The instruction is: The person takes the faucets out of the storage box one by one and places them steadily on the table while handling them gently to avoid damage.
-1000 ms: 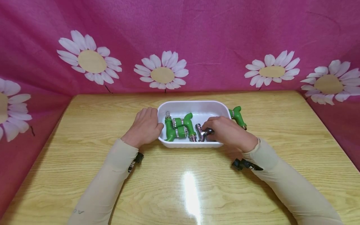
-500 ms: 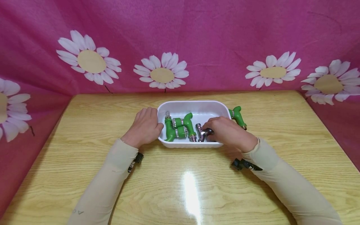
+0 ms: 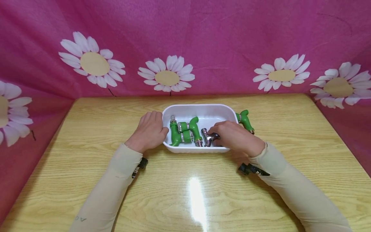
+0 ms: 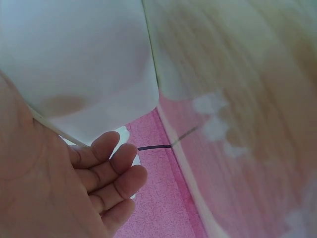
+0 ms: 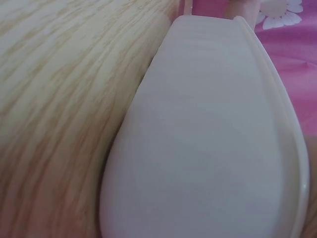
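A white tray [image 3: 197, 150] holds two green taps, one [image 3: 175, 133] at its left end and another [image 3: 195, 129] beside it, plus a chrome tap [image 3: 207, 138] to their right. My left hand [image 3: 148, 131] grips the tray's left end; the left wrist view shows that hand [image 4: 106, 183] with curled fingers by the rim. My right hand [image 3: 236, 137] reaches over the near right rim and holds the dark handle of the chrome tap, its fingertips partly hidden. In the right wrist view the tray's outer wall [image 5: 198, 124] hides what the fingers do.
Another green tap [image 3: 245, 120] lies on the wooden table [image 3: 162, 193] just outside the tray's right end. Behind the table hangs a pink cloth [image 3: 217, 38] with white flowers.
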`<state>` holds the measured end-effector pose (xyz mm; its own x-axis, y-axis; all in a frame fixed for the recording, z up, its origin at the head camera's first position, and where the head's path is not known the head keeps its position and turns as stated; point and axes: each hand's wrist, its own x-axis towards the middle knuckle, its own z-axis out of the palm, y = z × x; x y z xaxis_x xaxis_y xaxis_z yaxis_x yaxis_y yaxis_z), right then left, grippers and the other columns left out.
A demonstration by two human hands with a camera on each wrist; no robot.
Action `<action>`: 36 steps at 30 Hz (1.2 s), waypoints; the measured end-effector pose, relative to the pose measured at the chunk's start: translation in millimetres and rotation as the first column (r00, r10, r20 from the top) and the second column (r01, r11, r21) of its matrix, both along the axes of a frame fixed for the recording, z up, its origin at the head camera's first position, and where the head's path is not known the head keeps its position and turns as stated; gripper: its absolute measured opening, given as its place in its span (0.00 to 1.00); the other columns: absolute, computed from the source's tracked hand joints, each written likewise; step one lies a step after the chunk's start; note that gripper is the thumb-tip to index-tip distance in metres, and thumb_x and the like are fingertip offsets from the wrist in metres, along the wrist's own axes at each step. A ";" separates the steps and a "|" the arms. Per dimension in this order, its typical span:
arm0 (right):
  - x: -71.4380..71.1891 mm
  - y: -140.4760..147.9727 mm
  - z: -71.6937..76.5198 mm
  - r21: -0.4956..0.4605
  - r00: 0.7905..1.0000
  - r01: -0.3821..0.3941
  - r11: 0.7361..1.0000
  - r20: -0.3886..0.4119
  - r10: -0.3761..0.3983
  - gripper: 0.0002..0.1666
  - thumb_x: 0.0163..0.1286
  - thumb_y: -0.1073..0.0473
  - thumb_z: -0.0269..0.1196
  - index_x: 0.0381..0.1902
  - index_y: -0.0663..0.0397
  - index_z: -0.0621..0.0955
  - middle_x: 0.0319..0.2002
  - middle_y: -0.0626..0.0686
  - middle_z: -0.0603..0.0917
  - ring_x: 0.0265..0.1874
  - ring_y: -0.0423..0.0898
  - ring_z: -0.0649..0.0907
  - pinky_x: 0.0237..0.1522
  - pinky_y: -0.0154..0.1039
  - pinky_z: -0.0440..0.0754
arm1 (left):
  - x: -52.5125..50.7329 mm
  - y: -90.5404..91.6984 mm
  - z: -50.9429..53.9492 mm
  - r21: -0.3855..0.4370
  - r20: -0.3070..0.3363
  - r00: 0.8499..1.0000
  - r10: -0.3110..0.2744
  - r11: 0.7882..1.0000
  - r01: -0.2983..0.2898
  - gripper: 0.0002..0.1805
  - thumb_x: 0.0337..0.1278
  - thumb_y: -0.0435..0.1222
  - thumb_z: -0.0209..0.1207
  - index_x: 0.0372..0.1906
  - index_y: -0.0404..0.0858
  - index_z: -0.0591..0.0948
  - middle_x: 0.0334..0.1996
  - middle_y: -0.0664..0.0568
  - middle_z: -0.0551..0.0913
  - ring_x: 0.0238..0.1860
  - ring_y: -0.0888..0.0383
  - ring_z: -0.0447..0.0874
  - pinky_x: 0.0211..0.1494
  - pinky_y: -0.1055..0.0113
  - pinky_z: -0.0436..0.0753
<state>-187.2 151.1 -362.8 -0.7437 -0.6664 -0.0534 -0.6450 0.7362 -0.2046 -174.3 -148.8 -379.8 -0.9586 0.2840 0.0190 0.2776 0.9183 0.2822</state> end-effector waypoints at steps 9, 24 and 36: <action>-1.1 1.0 -1.9 -0.038 1.000 -0.014 0.999 -0.016 0.014 0.17 0.60 0.58 0.77 0.48 0.52 0.90 0.45 0.51 0.92 0.45 0.46 0.90 0.51 0.48 0.86 | 1.5 0.8 1.2 0.003 0.004 1.000 0.004 1.000 -0.004 0.24 0.67 0.41 0.48 0.56 0.24 0.69 0.44 0.40 0.71 0.48 0.45 0.66 0.57 0.53 0.68; -1.6 1.1 -3.5 -0.088 1.000 0.007 0.996 0.000 -0.007 0.19 0.60 0.58 0.77 0.50 0.55 0.90 0.46 0.54 0.92 0.45 0.46 0.90 0.51 0.48 0.87 | 1.6 1.0 1.9 -0.002 0.009 1.000 0.007 1.000 -0.007 0.25 0.66 0.42 0.48 0.56 0.24 0.69 0.44 0.40 0.71 0.48 0.45 0.66 0.58 0.53 0.68; -3.1 2.5 -5.0 -0.124 0.998 -0.037 0.992 -0.051 0.031 0.18 0.60 0.58 0.77 0.48 0.57 0.90 0.43 0.54 0.92 0.44 0.48 0.90 0.49 0.47 0.87 | 1.5 0.5 2.2 0.003 0.009 1.000 0.007 1.000 -0.007 0.25 0.67 0.42 0.48 0.57 0.24 0.69 0.45 0.40 0.72 0.49 0.45 0.67 0.58 0.52 0.68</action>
